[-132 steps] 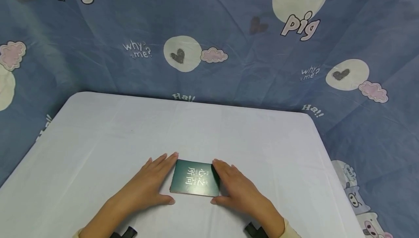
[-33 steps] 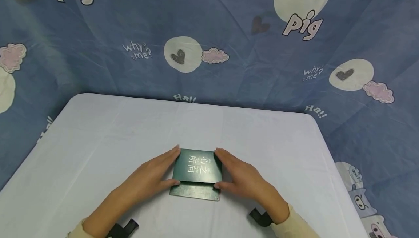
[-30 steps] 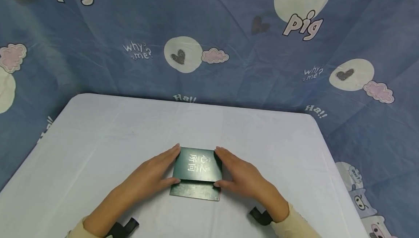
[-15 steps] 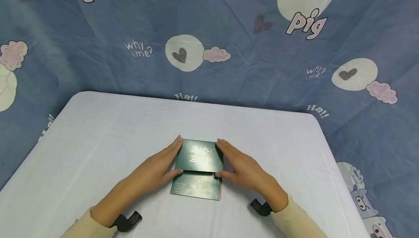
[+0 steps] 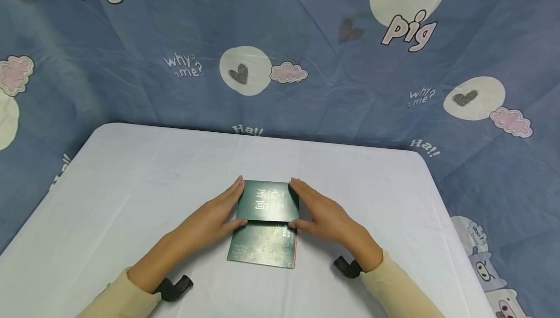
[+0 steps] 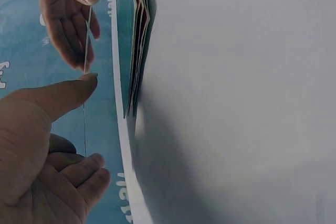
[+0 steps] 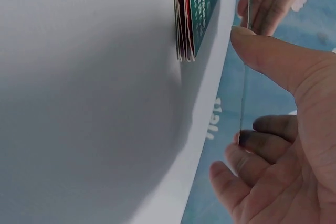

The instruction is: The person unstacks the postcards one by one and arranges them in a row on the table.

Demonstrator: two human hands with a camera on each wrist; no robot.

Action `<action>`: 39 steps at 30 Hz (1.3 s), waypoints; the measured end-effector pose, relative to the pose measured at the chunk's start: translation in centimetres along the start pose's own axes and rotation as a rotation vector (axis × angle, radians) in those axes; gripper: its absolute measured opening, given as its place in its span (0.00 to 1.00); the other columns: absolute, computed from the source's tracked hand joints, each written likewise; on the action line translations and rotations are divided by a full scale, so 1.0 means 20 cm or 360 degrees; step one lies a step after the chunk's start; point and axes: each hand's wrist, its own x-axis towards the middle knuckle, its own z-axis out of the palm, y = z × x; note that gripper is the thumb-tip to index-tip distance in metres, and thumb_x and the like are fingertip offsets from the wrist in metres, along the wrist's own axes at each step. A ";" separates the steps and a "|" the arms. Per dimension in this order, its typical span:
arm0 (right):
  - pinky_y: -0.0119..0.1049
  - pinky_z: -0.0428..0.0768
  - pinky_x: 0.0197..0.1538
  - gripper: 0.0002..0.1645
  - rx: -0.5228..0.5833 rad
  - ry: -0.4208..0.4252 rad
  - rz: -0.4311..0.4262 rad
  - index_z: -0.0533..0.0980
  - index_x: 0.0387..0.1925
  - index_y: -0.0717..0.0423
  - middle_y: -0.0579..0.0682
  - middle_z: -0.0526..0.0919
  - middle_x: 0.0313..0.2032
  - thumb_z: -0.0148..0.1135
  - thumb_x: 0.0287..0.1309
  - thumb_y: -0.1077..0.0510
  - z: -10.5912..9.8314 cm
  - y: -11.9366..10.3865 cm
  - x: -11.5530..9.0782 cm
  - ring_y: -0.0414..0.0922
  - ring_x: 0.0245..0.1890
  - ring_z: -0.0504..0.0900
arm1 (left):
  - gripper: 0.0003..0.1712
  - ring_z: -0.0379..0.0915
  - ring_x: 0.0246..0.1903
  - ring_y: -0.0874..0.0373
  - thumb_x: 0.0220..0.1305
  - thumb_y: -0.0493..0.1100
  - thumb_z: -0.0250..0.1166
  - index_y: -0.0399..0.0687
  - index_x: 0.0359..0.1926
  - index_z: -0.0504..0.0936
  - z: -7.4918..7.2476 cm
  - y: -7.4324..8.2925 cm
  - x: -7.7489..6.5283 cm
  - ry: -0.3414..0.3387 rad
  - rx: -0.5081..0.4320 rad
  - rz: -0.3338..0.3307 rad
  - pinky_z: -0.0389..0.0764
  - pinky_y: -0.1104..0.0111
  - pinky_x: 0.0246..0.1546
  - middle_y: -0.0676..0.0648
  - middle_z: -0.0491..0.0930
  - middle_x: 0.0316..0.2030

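The green card point(image 5: 268, 202) has moved toward twelve o'clock, pinched by left hand point(image 5: 211, 220) and right hand point(image 5: 327, 218); booklet point(image 5: 263, 246) at six, patterned cloth point(image 5: 306, 106) beyond.

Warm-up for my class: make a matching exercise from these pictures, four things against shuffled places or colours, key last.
1. Card
2. Stack
3. Table
4. Backdrop

A. plain white
B. held up between left hand and right hand
C. patterned blue
D. resting on the table, red showing at its edge

Pairs: 1-B, 2-D, 3-A, 4-C
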 end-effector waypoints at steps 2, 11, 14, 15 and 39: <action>0.51 0.69 0.74 0.59 -0.0005 -0.0001 -0.0002 0.53 0.82 0.58 0.56 0.56 0.81 0.77 0.62 0.47 0.00 0.01 0.01 0.51 0.79 0.59 | 0.54 0.52 0.77 0.41 0.68 0.46 0.74 0.31 0.81 0.50 0.00 -0.01 0.01 -0.0004 0.0011 0.0001 0.66 0.48 0.72 0.35 0.48 0.81; 0.50 0.67 0.74 0.58 0.0005 -0.0003 0.0011 0.53 0.82 0.58 0.55 0.56 0.81 0.77 0.62 0.48 -0.01 0.06 0.06 0.51 0.78 0.60 | 0.54 0.52 0.77 0.41 0.68 0.46 0.74 0.31 0.81 0.51 -0.01 -0.04 0.08 -0.0009 0.0044 0.0013 0.66 0.47 0.72 0.34 0.48 0.81; 0.51 0.67 0.74 0.58 0.0011 0.0005 0.0006 0.53 0.82 0.58 0.56 0.56 0.81 0.77 0.62 0.49 -0.01 0.08 0.08 0.51 0.78 0.60 | 0.54 0.52 0.78 0.40 0.68 0.46 0.74 0.31 0.81 0.51 -0.01 -0.05 0.10 -0.0024 0.0068 0.0003 0.65 0.47 0.72 0.34 0.48 0.81; 0.51 0.67 0.74 0.58 0.0013 0.0008 0.0005 0.54 0.82 0.59 0.56 0.56 0.81 0.77 0.62 0.49 -0.01 0.08 0.08 0.52 0.78 0.60 | 0.54 0.52 0.78 0.40 0.68 0.46 0.74 0.31 0.81 0.51 0.00 -0.05 0.11 -0.0030 0.0072 0.0001 0.65 0.47 0.73 0.34 0.48 0.81; 0.50 0.64 0.76 0.58 -0.0031 -0.0067 0.0066 0.53 0.82 0.58 0.55 0.56 0.81 0.76 0.62 0.46 -0.04 0.15 0.21 0.50 0.79 0.58 | 0.52 0.54 0.77 0.39 0.67 0.47 0.74 0.30 0.79 0.56 -0.04 -0.14 0.23 -0.0087 0.0117 -0.0052 0.64 0.46 0.73 0.34 0.51 0.80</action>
